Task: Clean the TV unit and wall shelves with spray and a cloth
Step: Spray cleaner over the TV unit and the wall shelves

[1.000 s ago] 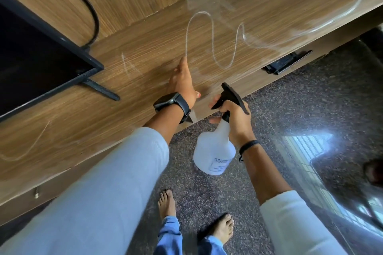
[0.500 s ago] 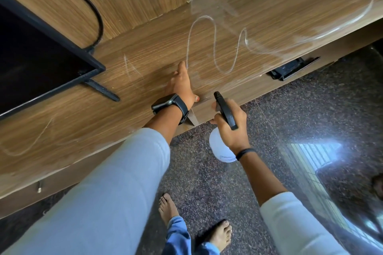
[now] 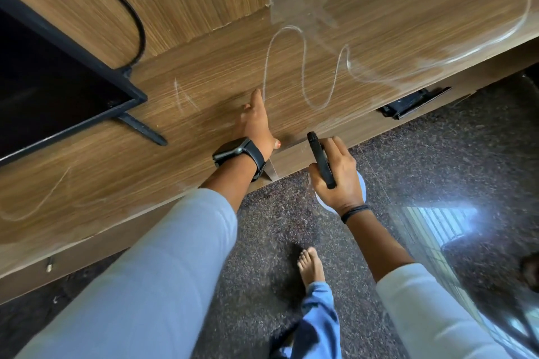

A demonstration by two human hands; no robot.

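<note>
Left hand (image 3: 256,128) lies flat on the unit (image 3: 364,23), fingers straight and pointing away along the wood, thumb down near the front edge, holding nothing; no cloth shows under it that I can make out. Going big to small from there: the floor (image 3: 437,154) is dark speckled stone, super shiny, with a window glare on the right. The unit's top is wood grain with pale squiggly wipe streaks looping across it. A TV (image 3: 43,90) sits on the left, one foot on the wood, with a cable (image 3: 128,6) curving down behind it. Right hand (image 3: 338,175) hangs just off the unit's front edge, curled round the bottle (image 3: 322,162), black sprayer head up top and only a sliver of the white body peeking out below the wrist. Smartwatch (image 3: 233,150) is on the left wrist.
</note>
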